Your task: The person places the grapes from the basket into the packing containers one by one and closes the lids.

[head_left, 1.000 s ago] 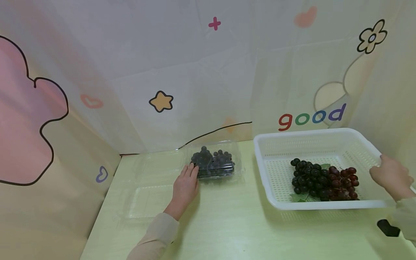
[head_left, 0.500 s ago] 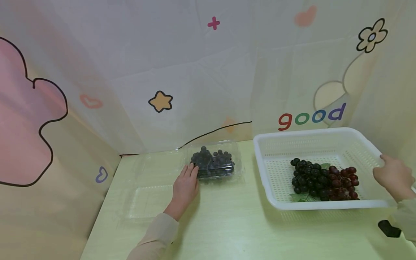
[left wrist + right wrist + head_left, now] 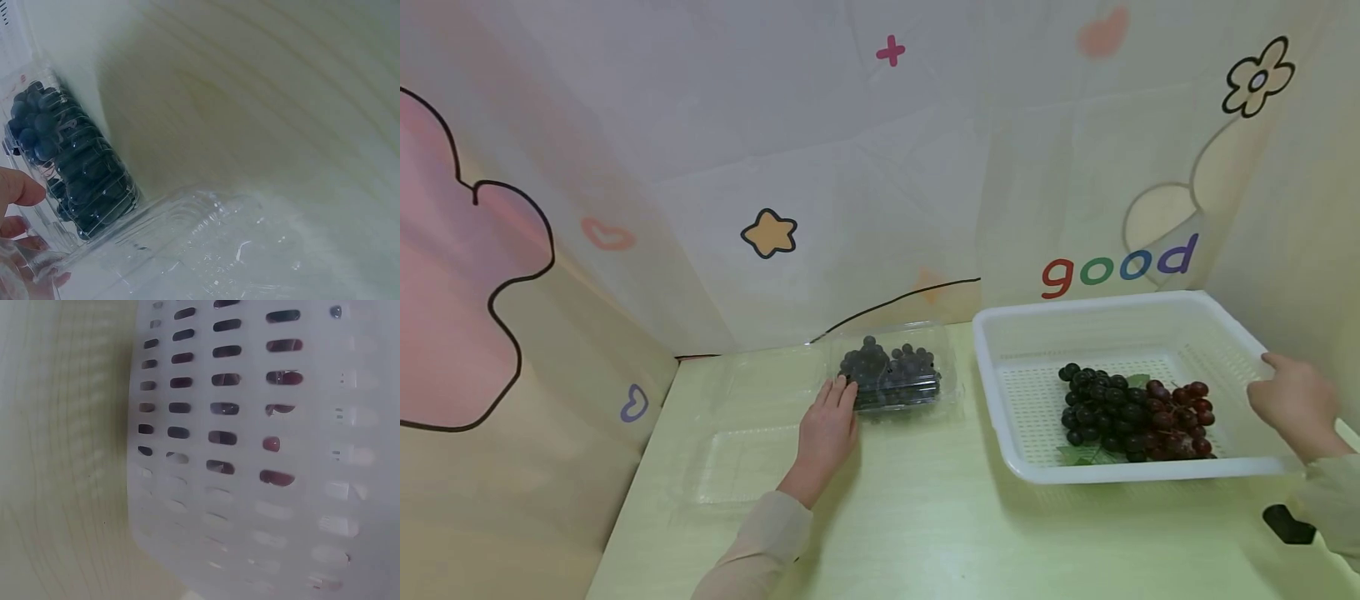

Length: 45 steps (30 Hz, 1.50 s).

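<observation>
My left hand [image 3: 826,429] rests its fingers, nearly straight, against the left side of a clear plastic fruit box [image 3: 950,367]. Dark grapes [image 3: 865,365] fill that box. The left wrist view shows the thumb [image 3: 24,189] and some fingertips by the box's edge, partly behind clear plastic. Over on the right, my right hand [image 3: 1296,404] grips the right rim of a white plastic basket [image 3: 1022,467]. Black grapes [image 3: 1101,408] and red grapes [image 3: 1180,417] lie inside it. The right wrist view shows only the slotted basket wall [image 3: 250,512] and tabletop; the hand is out of sight there.
Left of the grape box lies more clear plastic packaging [image 3: 748,467], faint against the pale green table [image 3: 910,525]. A small black object [image 3: 1288,525] is by the right sleeve. A printed curtain [image 3: 850,183] stands behind and at both sides.
The right hand and the white basket with its grapes have shifted slightly left. The left hand and the grape box stay where they were.
</observation>
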{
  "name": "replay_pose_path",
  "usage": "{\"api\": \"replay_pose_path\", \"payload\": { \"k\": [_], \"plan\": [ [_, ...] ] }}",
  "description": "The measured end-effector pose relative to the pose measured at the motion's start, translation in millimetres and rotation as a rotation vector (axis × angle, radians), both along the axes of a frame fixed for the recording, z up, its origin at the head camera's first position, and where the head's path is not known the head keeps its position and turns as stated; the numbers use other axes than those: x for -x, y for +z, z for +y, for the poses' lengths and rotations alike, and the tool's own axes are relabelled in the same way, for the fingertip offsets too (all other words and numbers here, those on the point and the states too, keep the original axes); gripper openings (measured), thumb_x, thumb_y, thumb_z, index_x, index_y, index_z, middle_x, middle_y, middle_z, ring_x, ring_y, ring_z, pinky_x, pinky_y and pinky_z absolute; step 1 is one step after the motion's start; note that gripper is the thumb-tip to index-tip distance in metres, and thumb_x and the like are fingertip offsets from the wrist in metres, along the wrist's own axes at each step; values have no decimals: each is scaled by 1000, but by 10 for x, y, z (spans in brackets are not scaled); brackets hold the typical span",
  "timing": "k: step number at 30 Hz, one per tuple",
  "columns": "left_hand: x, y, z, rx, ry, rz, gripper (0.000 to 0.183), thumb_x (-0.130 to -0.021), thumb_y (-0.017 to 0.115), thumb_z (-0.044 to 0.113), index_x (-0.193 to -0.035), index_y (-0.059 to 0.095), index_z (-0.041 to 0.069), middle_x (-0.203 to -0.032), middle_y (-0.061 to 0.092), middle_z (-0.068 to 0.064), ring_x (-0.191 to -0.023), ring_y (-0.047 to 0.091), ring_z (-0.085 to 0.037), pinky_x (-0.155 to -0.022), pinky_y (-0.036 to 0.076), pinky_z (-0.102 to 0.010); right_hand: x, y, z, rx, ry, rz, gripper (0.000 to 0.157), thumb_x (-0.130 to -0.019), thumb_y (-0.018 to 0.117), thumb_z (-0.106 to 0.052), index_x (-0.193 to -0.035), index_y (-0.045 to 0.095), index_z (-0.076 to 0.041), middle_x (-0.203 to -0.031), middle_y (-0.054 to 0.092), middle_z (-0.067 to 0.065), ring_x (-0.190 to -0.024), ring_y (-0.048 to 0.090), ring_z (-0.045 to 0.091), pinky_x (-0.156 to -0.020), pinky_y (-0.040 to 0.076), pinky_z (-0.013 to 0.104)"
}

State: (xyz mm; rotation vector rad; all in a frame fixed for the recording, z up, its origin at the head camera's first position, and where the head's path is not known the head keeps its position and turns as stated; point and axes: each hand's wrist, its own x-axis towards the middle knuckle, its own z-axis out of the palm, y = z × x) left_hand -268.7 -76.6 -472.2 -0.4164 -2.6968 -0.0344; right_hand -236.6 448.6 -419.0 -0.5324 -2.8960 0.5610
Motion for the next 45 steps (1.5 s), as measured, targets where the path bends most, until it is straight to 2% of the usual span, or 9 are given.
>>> {"api": "replay_pose_path", "payload": {
  "k": [3,7,12,17,19,23,32,40,45],
  "plan": [
    [8,-4,-1,5,2,-9,40,-84,57,17,-121,50,7,-128,49,-12,-119,45,-28,-87,45,-37,3,2,-16,-4,-1,-8,56,-72,38,-6,-124,33,14,-118,36,41,-98,38,55,-59,38,48],
    [24,-18,-4,12,5,-11,40,-84,57,17,-122,50,7,-129,48,-12,-120,44,-28,-88,45,-37,-2,9,-39,-7,8,-1,56,-72,36,-6,-124,34,14,-117,36,41,-91,43,52,-50,38,41],
    [31,-34,-6,15,5,-12,40,-84,57,17,-122,49,7,-129,48,-12,-120,44,-28,-88,45,-37,-20,1,-66,16,43,35,56,-71,34,-5,-123,35,15,-114,39,41,-60,40,32,-40,29,27],
    [26,-22,-8,14,-2,-8,41,-83,58,17,-121,50,7,-129,48,-12,-119,45,-29,-87,45,-38,-21,-8,-43,24,117,76,54,-72,30,-5,-120,36,19,-79,52,34,-49,29,19,-42,23,25],
    [25,-13,-10,15,-3,1,40,-83,58,18,-121,50,7,-128,49,-12,-119,45,-28,-85,46,-38,-10,-5,-17,16,137,87,52,-73,30,-5,-117,38,20,-79,53,34,-51,34,23,-43,25,26],
    [18,17,2,14,3,3,40,-82,58,18,-120,51,7,-127,50,-12,-118,46,-29,-83,47,-39,-1,-2,38,-7,145,93,48,-73,30,-4,-113,41,21,-108,43,42,-68,43,35,-50,33,32],
    [-38,92,140,10,42,47,49,-80,58,24,-124,45,8,-128,48,-11,-117,45,-28,-87,42,-41,-19,4,71,7,132,109,49,-71,32,-2,-113,44,19,-104,47,40,-63,43,30,-55,31,32],
    [-50,139,410,-37,-116,271,46,-74,62,24,-116,53,8,-121,54,-10,-110,51,-26,-84,46,-37,-25,-16,66,-3,126,143,47,-69,33,-2,-110,46,19,-107,45,41,-77,48,45,-60,34,44],
    [-87,182,600,-49,-220,345,41,-76,62,26,-112,56,9,-119,56,-7,-108,54,-22,-80,48,-34,-13,-10,70,3,123,149,47,-69,34,-2,-109,46,19,-104,47,40,-71,46,40,-57,33,38]
  ]
}}
